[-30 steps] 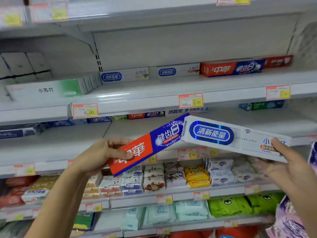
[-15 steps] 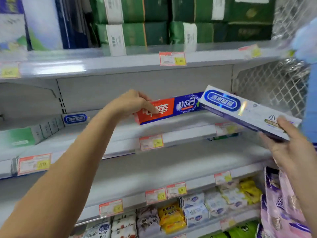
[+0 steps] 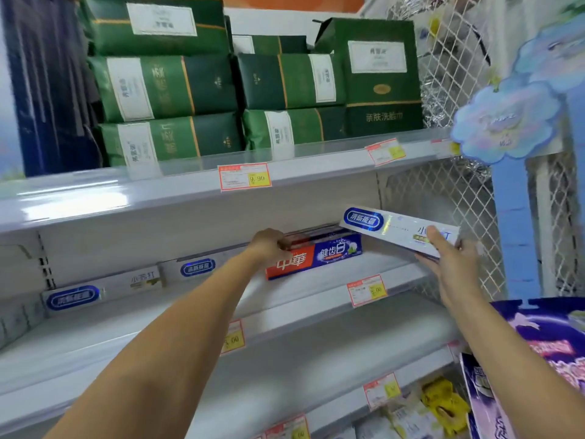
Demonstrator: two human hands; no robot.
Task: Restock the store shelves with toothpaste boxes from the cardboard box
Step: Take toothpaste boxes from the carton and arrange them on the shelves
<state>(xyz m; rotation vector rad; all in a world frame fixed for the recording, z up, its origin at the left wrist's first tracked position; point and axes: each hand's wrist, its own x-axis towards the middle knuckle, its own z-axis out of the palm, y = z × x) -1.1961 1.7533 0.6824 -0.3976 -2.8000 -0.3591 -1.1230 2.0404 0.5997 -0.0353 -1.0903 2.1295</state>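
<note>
Mid-frame, left hand (image 3: 271, 243) is gripping a red-and-blue toothpaste box (image 3: 316, 256) on the shelf (image 3: 316, 299), while right hand (image 3: 449, 261) is holding a white toothpaste box (image 3: 392, 229) just right of it.

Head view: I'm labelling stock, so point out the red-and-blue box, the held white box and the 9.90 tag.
red-and-blue box (image 3: 320, 257): head view, front face near its middle.
held white box (image 3: 395, 229): head view, middle of its front.
9.90 tag (image 3: 244, 176): head view, its middle.

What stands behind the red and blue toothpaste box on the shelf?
Behind the red and blue toothpaste box, the top edges of more boxes show. Their fronts and number are covered by it and the left hand.
</note>
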